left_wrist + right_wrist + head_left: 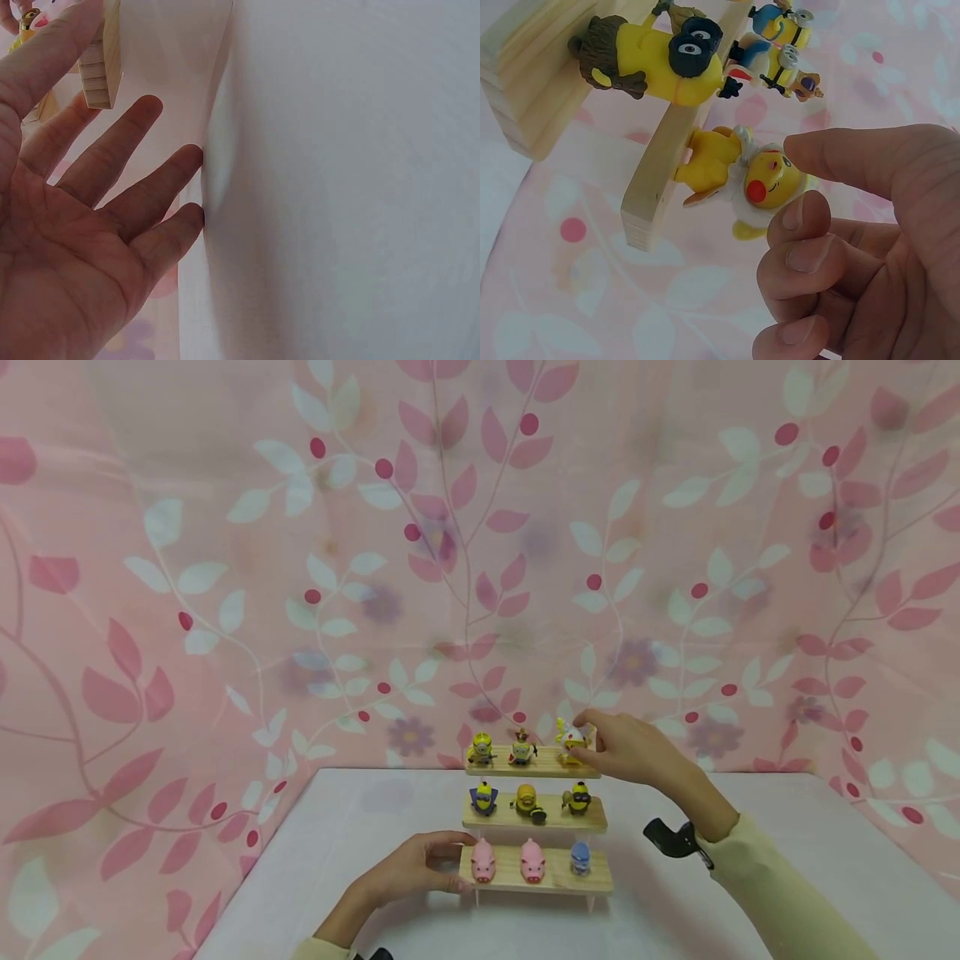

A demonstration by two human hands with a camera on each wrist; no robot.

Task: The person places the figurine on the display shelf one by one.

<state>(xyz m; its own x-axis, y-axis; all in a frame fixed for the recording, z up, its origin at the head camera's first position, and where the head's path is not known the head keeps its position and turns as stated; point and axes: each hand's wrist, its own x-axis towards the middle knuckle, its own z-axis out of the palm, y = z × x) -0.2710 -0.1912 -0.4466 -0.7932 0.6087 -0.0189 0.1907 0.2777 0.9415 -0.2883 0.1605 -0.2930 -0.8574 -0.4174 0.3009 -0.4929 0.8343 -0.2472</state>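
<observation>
On the top tier of a three-tier wooden display stand (556, 867), my right hand (637, 749) pinches a yellow figurine (714, 161) with red cheeks and a white hood by its head, between thumb and curled fingers. The figurine's feet meet the board in the right wrist view. My left hand (408, 867) holds the left end of the lowest board (97, 75), thumb in front and index finger behind. Its other fingers spread loosely, with fingertips by the white tabletop in the left wrist view.
Two minion figurines (482, 748) share the top tier. More minion figurines (527, 800) line the middle one. Below are two pink pigs (532, 862) and a small blue figurine (581, 857). A white cloth (337, 827) covers the table; a pink leaf-patterned curtain (480, 568) hangs behind.
</observation>
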